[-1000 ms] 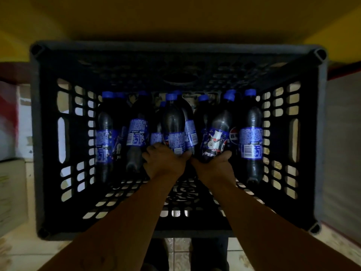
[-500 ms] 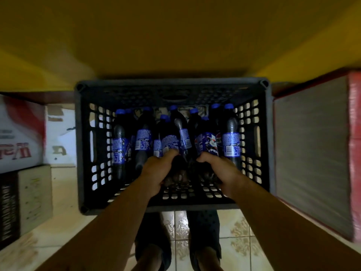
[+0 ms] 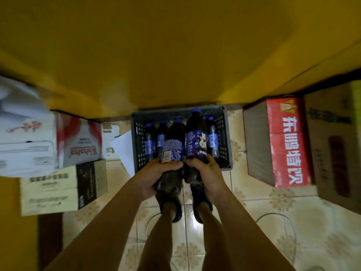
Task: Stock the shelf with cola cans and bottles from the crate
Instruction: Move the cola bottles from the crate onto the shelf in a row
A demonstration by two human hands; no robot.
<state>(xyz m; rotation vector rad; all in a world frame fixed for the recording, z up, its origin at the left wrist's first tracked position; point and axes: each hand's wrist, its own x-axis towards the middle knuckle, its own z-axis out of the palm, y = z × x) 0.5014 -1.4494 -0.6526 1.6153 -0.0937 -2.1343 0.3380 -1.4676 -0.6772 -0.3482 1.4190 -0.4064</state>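
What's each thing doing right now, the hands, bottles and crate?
Cola bottle: capped, held up.
Pepsi bottle: capped, held up.
Left hand: grips cola bottle.
Right hand: grips Pepsi bottle.
Crate: on floor, more capped bottles inside.
Red carton: closed, on floor.

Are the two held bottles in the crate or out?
Out. The left hand grips one bottle, the right hand another bottle; their bases hang past the crate's near rim.

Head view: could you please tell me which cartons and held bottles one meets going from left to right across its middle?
White Wahaha carton → patterned-label bottle (left hand) → Pepsi-label bottle (right hand) → red carton → brown carton
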